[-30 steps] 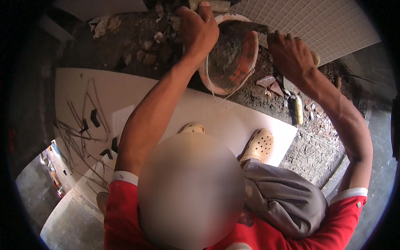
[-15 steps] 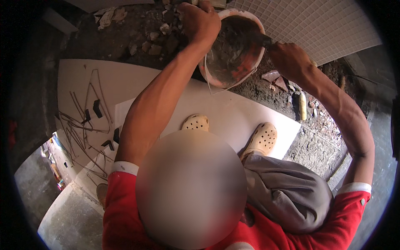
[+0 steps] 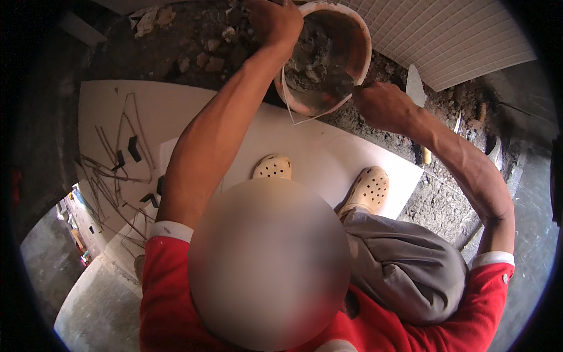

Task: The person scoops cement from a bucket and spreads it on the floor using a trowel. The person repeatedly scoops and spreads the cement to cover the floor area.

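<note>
A round bucket (image 3: pixel 368 44) with a pale, mortar-smeared rim stands at the top, tilted toward me. Wet grey mortar (image 3: pixel 314 67) fills its bottom, and its wire handle (image 3: pixel 287 97) hangs over the near side. My left hand (image 3: pixel 274 22) is closed at the bucket's left rim; its fingertips are partly cut off by the picture's upper edge. At the near right rim, my right hand (image 3: pixel 384 107) is closed round a trowel-like tool, mostly hidden by the hand, whose dark end reaches into the bucket. Beside this hand a pointed metal blade (image 3: pixel 415 87) lies on the ground.
Sheets of small pale mosaic tile (image 3: pixel 446 38) lie at the far right. Broken rubble (image 3: pixel 214 61) covers the dark ground left of the bucket. Bent rods (image 3: pixel 102 170) and black angled pieces (image 3: pixel 135 148) rest on a pale board (image 3: pixel 234 123) under my clogs. A yellowish handle (image 3: pixel 426 155) shows beside my right forearm.
My right hand has come nearer and slightly left along the bucket's rim, uncovering the pointed blade. The bucket and my left hand sit slightly higher in the picture.
</note>
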Demonstrator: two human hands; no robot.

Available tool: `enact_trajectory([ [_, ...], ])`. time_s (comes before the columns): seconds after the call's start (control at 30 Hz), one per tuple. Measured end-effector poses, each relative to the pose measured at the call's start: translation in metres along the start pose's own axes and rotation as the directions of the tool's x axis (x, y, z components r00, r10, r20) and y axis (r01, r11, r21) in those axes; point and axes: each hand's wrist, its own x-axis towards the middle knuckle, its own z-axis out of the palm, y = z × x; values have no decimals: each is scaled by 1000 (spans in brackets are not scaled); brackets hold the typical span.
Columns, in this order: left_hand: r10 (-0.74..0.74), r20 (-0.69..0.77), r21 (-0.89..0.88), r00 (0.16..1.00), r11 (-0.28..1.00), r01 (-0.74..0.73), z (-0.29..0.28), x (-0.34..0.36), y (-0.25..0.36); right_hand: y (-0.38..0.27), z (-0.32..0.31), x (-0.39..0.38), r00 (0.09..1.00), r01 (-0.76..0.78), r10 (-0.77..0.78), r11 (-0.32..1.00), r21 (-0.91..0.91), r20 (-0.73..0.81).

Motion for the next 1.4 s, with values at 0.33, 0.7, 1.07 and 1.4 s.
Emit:
enact_trajectory([
  [0.33,-295,123,-27,948,953,301,-24,4,-12,-5,0,11,998,39,0,721,691,-56],
  [0.7,-220,63,-142,973,963,227,-55,35,-33,23,-51,-9,979,-11,161,658,753,-127],
  [1.07,-155,141,-379,978,904,198,-96,57,-48,40,-63,-98,890,-111,441,453,885,-114],
  [1.4,-354,-275,-449,894,869,206,-178,160,-86,91,-37,-127,804,-122,588,311,943,-90],
])
